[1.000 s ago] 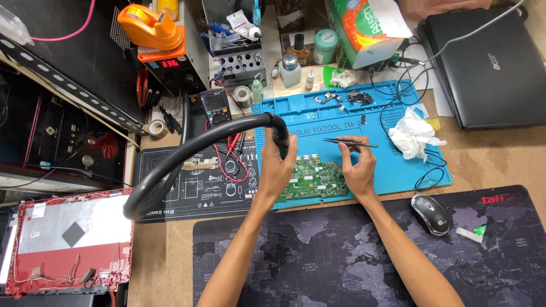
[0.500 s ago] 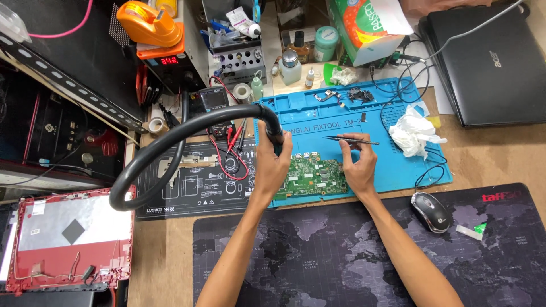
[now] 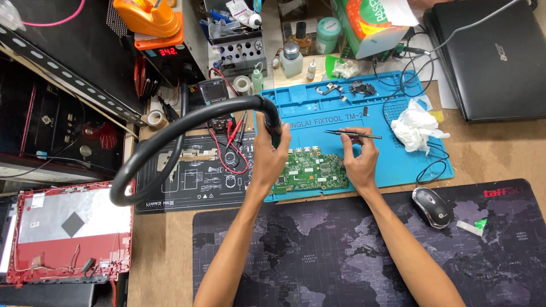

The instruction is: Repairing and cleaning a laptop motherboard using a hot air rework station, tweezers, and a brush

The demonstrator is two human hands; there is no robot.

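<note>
On the blue mat (image 3: 398, 165), left hand (image 3: 269, 156) grips the black hose (image 3: 170, 133) above one green board (image 3: 311, 170); right hand (image 3: 358, 159) pinches tweezers (image 3: 352, 134). One green-orange box (image 3: 369, 25) stands behind.

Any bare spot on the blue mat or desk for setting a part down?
Free: blue silicone mat between the right hand and the crumpled white tissue; dark map-print desk pad between the forearms. Crowded: mat's top edge, bottles and cables behind.
</note>
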